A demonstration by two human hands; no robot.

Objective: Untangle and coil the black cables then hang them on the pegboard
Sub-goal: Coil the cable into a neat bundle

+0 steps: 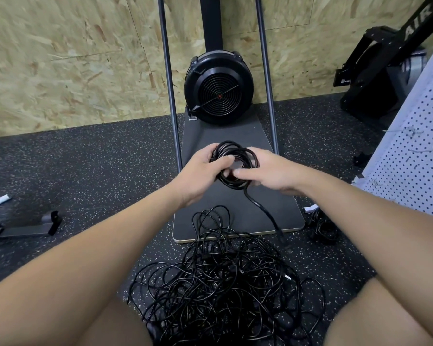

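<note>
Coil: we see a small round bundle of smooth black cable [235,166], held above the flat dark base plate [280,216].
Left hand [205,168]: fingers curled round the coil's left side.
Right hand [268,171]: thumb and fingers pinch its right side; one tail hangs down.
Tangle: loose heap of thin black cables [223,278] on the speckled rubber floor [85,158], at the plate's near edge.
Pegboard [415,151]: white, perforated, at the floor's right edge.

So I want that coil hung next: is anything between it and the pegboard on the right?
Nothing visible blocks the way. Both hands hold the coil above the machine's base plate; the pegboard stands to the right across open floor. One cable tail trails down toward the tangled pile.
</note>
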